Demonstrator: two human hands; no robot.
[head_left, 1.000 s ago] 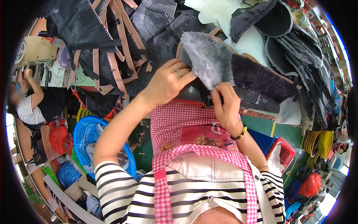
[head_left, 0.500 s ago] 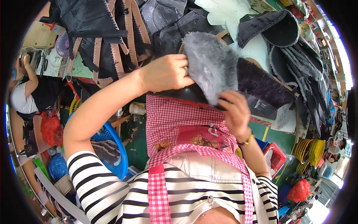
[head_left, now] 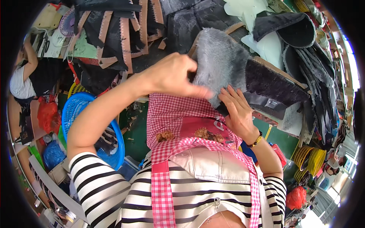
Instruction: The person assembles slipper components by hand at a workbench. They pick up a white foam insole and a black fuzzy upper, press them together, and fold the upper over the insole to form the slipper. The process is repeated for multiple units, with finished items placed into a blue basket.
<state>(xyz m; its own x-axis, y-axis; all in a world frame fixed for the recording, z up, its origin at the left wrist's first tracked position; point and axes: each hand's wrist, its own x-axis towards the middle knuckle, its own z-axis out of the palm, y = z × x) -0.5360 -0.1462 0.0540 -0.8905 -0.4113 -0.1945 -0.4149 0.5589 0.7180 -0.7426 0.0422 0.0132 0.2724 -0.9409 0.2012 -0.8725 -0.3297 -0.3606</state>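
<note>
A grey fur piece (head_left: 220,57) lies in front of me at the near edge of the bench, its plush side up and a tan strip along its far edge. My left hand (head_left: 173,76), slightly blurred, is at its left side with the fingers curled round the edge and the thumb stretched along the near edge. On its near right corner rests my right hand (head_left: 238,116), fingers flat and extended. A dark fur piece (head_left: 272,79), also edged in tan, reaches to the right from the grey one.
Black panels with tan stitched strips (head_left: 125,41) are heaped at the far left. Pale cut sheets (head_left: 247,11) and stacked dark fur-lined pieces (head_left: 304,60) lie at the right. A blue basket (head_left: 119,152) stands below my left arm. Another person (head_left: 23,85) works at far left.
My right hand has come down flat onto the grey fur's near corner. My left thumb has swung out along the near edge. The view has shifted slightly.
</note>
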